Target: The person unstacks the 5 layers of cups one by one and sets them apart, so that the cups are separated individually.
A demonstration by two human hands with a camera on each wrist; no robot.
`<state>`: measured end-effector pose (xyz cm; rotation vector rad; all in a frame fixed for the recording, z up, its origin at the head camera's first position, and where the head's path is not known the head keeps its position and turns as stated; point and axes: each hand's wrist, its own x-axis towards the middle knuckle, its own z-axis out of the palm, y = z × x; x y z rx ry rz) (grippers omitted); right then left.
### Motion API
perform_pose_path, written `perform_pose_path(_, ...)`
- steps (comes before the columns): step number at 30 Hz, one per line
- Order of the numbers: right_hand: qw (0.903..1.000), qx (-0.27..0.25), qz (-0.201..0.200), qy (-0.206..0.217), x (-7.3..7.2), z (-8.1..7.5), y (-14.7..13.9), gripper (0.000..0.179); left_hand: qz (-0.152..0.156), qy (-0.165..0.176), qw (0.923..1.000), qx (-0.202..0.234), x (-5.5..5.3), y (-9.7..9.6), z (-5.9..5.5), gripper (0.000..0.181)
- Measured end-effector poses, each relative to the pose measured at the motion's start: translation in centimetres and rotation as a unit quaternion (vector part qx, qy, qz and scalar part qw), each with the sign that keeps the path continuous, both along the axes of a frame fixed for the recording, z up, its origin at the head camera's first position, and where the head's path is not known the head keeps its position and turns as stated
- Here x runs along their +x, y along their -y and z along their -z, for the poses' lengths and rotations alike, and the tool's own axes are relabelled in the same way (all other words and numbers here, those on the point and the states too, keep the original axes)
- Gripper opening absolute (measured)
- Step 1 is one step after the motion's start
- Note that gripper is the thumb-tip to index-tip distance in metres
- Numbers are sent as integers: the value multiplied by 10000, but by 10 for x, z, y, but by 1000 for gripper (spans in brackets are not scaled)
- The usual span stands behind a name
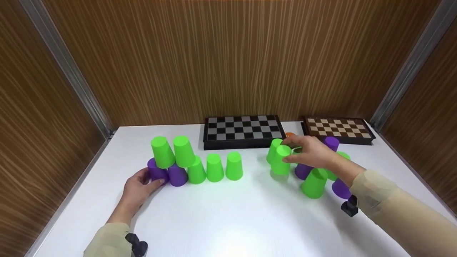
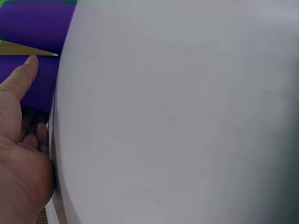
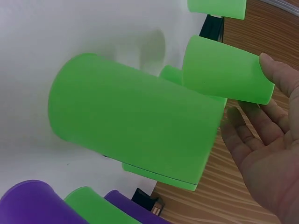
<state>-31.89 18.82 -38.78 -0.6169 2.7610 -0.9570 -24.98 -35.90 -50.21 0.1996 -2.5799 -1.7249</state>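
On the left, my left hand (image 1: 137, 187) has its thumb and fingers around the end purple cup (image 1: 157, 172), which stands mouth down. The thumb lies along that purple cup (image 2: 42, 86) in the left wrist view. A second purple cup (image 1: 177, 176) and several green cups (image 1: 214, 168) continue the row. Two upside-down green cups, a left one (image 1: 162, 153) and a right one (image 1: 184, 152), sit above the purple ones. My right hand (image 1: 310, 151) pinches a green cup (image 1: 280, 162) near its narrow end, just above the table. In the right wrist view, thumb and fingers straddle that cup (image 3: 224, 70).
Right of centre stand more cups: a near green one (image 1: 314, 185), purple ones (image 1: 341, 188) and a green one behind (image 1: 274, 151). A bit of orange (image 1: 289, 134) shows behind them. Two checkered boards, black-grey (image 1: 244, 128) and brown (image 1: 337, 128), lie against the wooden back wall (image 1: 242, 64).
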Motion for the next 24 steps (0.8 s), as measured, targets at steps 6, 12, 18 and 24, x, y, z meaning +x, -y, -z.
perform_pose_path(6, 9999, 151, -20, 34, -2, 7, 1, 58, -15, -11, 10000, 6, 0, 0, 1, 83)
perform_pose_path(12, 9998, 179, -34, 14, -3, 12, 2, 57, -12, -19, 10000, -1, 0, -1, 0, 83)
perform_pose_path(18, 9994, 320, -68, -71, -5, 14, 3, 58, -6, 70, 10000, 23, 0, -1, -1, 83)
perform_pose_path(24, 9990, 435, -74, -92, -7, 15, 5, 58, -32, 109, 9999, 21, 1, -1, -1, 83)
